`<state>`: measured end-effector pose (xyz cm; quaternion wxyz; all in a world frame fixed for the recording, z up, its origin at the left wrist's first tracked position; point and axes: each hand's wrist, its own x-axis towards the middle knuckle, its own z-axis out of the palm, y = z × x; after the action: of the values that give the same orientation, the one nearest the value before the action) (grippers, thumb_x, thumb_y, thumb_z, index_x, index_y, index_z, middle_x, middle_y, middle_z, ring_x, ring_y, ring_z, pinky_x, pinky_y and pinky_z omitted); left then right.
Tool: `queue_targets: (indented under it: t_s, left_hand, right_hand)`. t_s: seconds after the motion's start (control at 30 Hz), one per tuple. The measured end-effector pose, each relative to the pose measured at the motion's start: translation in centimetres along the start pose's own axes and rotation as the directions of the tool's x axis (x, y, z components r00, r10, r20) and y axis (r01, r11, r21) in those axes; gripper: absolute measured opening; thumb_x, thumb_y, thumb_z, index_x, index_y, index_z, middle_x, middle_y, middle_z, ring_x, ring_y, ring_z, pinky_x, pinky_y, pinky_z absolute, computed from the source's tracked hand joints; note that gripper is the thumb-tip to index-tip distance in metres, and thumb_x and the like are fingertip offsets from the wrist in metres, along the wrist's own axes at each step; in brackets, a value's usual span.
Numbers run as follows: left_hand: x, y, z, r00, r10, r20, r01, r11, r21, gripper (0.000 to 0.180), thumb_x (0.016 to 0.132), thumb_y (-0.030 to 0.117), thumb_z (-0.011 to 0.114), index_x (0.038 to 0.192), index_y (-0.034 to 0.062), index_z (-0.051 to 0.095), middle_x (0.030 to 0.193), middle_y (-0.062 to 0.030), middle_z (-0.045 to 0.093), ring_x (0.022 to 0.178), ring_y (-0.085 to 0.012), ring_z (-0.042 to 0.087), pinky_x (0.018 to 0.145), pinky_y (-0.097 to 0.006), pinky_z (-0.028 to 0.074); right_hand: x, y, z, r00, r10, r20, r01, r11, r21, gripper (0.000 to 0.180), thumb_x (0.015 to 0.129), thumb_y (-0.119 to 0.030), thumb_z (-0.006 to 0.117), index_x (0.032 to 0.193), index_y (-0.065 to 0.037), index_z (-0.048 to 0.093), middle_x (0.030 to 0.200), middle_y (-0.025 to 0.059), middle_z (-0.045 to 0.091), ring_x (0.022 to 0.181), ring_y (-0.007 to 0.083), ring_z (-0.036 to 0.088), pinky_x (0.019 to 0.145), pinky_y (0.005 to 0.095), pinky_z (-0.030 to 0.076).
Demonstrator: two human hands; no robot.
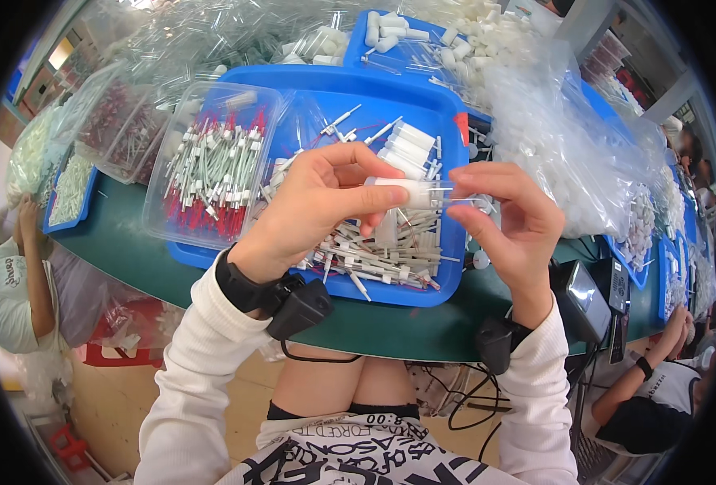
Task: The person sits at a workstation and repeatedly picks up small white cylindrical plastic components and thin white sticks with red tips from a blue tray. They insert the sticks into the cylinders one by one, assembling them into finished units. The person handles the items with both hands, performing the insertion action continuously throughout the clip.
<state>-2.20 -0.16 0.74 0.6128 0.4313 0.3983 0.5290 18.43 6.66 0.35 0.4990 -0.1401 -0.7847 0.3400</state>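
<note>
My left hand (317,202) fingers pinch a white tube (406,192) above the blue tray (423,97). My right hand (507,218) fingers grip a thin needle (455,194) at the tube's end.

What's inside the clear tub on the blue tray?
The clear tub holds white tubes with red ends, heaped. Its bottom and the blue tray beneath are hidden.

Two hands, left hand (317,202) and right hand (507,222), hold one white tube (406,192). Under them one blue tray (447,267); left of them, one clear tub (212,166).
</note>
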Motion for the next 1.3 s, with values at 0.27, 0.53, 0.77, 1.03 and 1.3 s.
queue_targets:
  t_s: [0.27,0.53,0.77,1.03,1.3]
  left_hand:
    - [0.2,-0.8,0.0,0.997,0.042,-0.059,-0.039,0.998,0.053,0.027,0.081,0.005,0.062,0.106,-0.0036,0.056,0.090,-0.0111,0.062,0.076,-0.0142,0.060,0.068,-0.025,0.050]
    - [0.1,-0.7,0.5,0.977,0.199,-0.072,-0.180,0.961,0.210,0.030,0.075,-0.006,0.062,0.105,-0.0059,0.058,0.098,-0.0134,0.063,0.089,-0.0176,0.061,0.080,-0.029,0.050]
    - [-0.2,-0.8,1.1,0.915,0.394,-0.085,-0.346,0.876,0.335,0.024,0.071,-0.011,0.062,0.095,-0.0066,0.062,0.096,-0.0160,0.064,0.085,-0.0172,0.062,0.076,-0.027,0.052]
    - [-0.3,-1.6,1.2,0.901,0.419,-0.110,-0.350,0.855,0.382,0.025,0.071,-0.014,0.060,0.094,-0.0061,0.064,0.097,-0.0168,0.064,0.083,-0.0174,0.062,0.074,-0.026,0.052]
    - [-0.1,-2.4,1.3,0.873,0.485,-0.048,-0.405,0.777,0.481,0.027,0.071,-0.015,0.060,0.097,-0.0057,0.063,0.100,-0.0168,0.062,0.090,-0.0185,0.061,0.076,-0.027,0.052]
  right_hand:
    - [-0.5,0.3,1.1,0.986,0.162,-0.039,-0.157,0.982,0.101,0.024,0.070,0.006,0.067,0.094,0.003,0.063,0.094,0.0115,0.063,0.081,0.0155,0.061,0.077,0.0270,0.049]
    - [-0.5,0.4,0.7,0.947,0.321,0.027,-0.317,0.912,0.260,0.027,0.074,0.004,0.066,0.101,0.005,0.061,0.099,0.0125,0.063,0.087,0.0164,0.062,0.078,0.0276,0.050]
    - [-0.6,0.2,1.2,0.948,0.313,0.064,-0.318,0.910,0.266,0.028,0.075,0.002,0.066,0.103,0.005,0.061,0.097,0.0112,0.063,0.087,0.0158,0.062,0.077,0.0266,0.050]
    - [-0.9,0.1,1.4,0.939,0.336,0.078,-0.344,0.927,0.147,0.023,0.079,-0.004,0.065,0.101,0.001,0.063,0.089,0.0081,0.064,0.079,0.0133,0.061,0.071,0.0241,0.048]
    - [-1.1,0.3,2.0,0.962,0.274,-0.020,-0.273,0.961,0.038,0.022,0.076,-0.003,0.066,0.098,-0.002,0.065,0.085,0.0077,0.064,0.073,0.0119,0.060,0.066,0.0240,0.048]
